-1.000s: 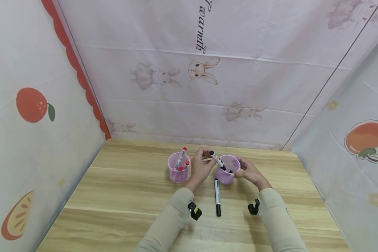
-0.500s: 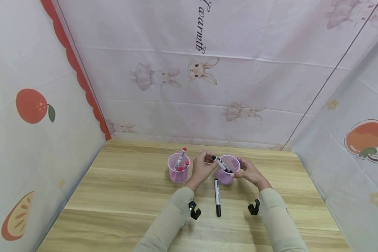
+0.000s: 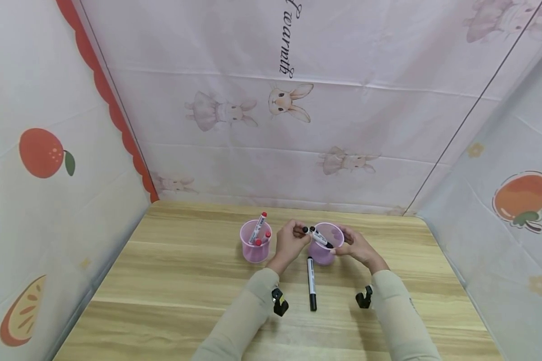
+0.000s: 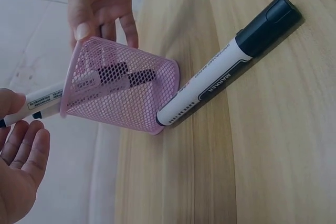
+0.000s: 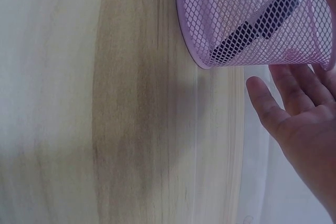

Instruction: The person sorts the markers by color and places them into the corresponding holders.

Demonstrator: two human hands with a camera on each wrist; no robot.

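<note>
In the head view, my left hand (image 3: 290, 244) pinches the end of a black-and-white marker (image 4: 39, 103), whose other end is inside a pink mesh pen holder (image 3: 321, 257). A second black marker (image 4: 140, 78) leans in the same holder, visible through the mesh in the left wrist view. My right hand (image 3: 359, 248) holds this holder by its right side, thumb at the rim. The right wrist view has the right hand's fingers (image 5: 294, 95) along the mesh. Just in front of the holder, another black marker (image 3: 312, 283) lies on the wooden table.
To the left stands a second pink mesh pen holder (image 3: 255, 253) with red-capped markers (image 3: 258, 228) in it. Printed cloth walls (image 3: 253, 170) rise behind the table (image 3: 176, 281) and on both sides.
My left hand has come slightly down and right, and its marker has sunk lower into the pen holder. The right hand and the holder stay in place.
</note>
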